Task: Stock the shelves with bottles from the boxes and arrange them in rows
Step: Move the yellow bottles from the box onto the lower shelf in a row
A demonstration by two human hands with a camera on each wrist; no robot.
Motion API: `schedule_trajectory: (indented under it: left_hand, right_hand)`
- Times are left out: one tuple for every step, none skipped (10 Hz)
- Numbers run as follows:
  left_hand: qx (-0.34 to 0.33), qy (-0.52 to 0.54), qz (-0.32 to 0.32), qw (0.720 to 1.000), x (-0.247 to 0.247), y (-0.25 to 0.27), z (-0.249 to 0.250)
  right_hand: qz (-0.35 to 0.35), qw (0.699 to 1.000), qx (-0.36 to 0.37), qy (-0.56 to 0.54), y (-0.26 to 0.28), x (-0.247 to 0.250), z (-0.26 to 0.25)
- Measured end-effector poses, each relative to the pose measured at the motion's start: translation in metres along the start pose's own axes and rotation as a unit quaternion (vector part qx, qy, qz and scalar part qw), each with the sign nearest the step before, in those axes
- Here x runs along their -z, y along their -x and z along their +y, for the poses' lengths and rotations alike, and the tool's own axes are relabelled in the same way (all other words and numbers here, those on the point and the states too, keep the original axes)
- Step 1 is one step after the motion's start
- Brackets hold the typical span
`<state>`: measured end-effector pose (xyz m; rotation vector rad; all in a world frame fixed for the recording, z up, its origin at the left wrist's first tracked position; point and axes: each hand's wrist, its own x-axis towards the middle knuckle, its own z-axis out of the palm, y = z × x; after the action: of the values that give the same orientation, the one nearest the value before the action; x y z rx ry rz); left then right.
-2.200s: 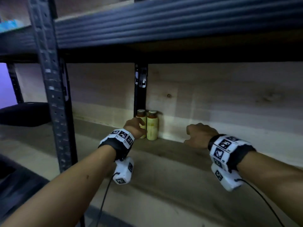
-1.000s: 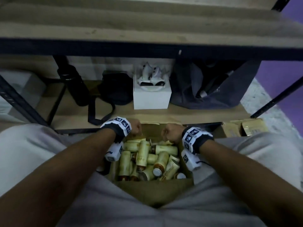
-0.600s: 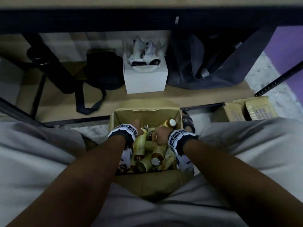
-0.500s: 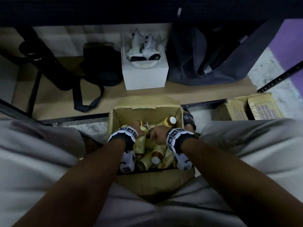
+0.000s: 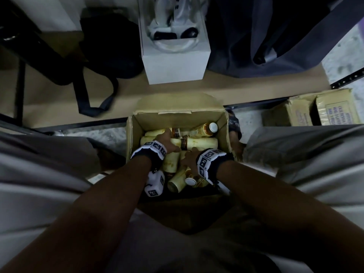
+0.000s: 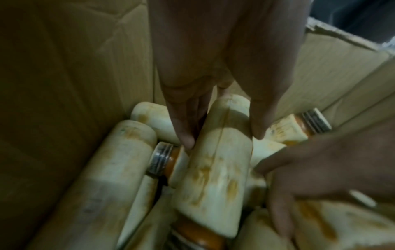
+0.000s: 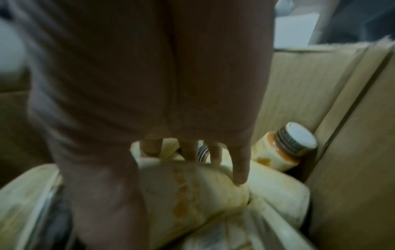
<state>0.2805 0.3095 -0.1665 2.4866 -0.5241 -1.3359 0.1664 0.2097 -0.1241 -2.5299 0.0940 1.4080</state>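
— Two-handed picking inside the cardboard box (image 5: 177, 119), judging by the grips. Hold?
— Left hand (image 5: 167, 140): thumb and fingers (image 6: 183, 132) clamped either side of a bottle (image 6: 218, 169) lying on the heap (image 5: 201, 142) at the box's middle. Right hand (image 5: 189, 158): fingers curled over a second bottle (image 7: 188, 186), closer to the box's near wall.
— Next?
— Lifting both clear of the box without dragging neighbours; then upright, into a row.

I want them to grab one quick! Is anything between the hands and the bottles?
Nothing visible is. The left hand grips the top bottle in the cardboard box, and the right hand wraps a second bottle.
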Motion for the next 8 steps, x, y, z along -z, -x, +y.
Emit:
schedule_trajectory:
  left_hand:
    - [0.009,-0.006,-0.021,1.0,0.009,-0.002,0.004]
    - [0.044,-0.044,-0.017,0.998,0.019,0.0,0.003]
    - [0.077,0.034,0.02,0.996,0.03,0.007,0.0]
    - [0.088,0.157,-0.001,0.984,0.043,0.022,-0.004]
    - [0.093,0.31,-0.025,0.946,0.053,0.042,-0.006]
    - [0.08,0.427,-0.085,0.897,0.062,0.068,-0.002]
    - [0.021,0.439,-0.125,0.889,0.071,0.089,-0.008]
    - [-0.016,0.449,-0.137,0.883,0.072,0.106,-0.019]
  right_hand:
    - [-0.005,0.999,0.019,-0.028,-0.002,0.001,0.006]
    - [-0.015,0.995,0.054,-0.083,0.0,0.005,0.013]
    - [-0.067,0.976,0.09,-0.187,0.002,0.017,0.017]
    - [-0.007,0.957,0.081,-0.279,0.006,0.025,0.025]
    - [0.061,0.88,0.019,-0.472,0.018,0.027,0.032]
    - [0.087,0.763,0.005,-0.641,0.022,0.029,0.031]
    - [0.126,0.678,0.045,-0.723,0.027,0.036,0.02]
    - [0.153,0.641,0.073,-0.749,0.034,0.049,0.004]
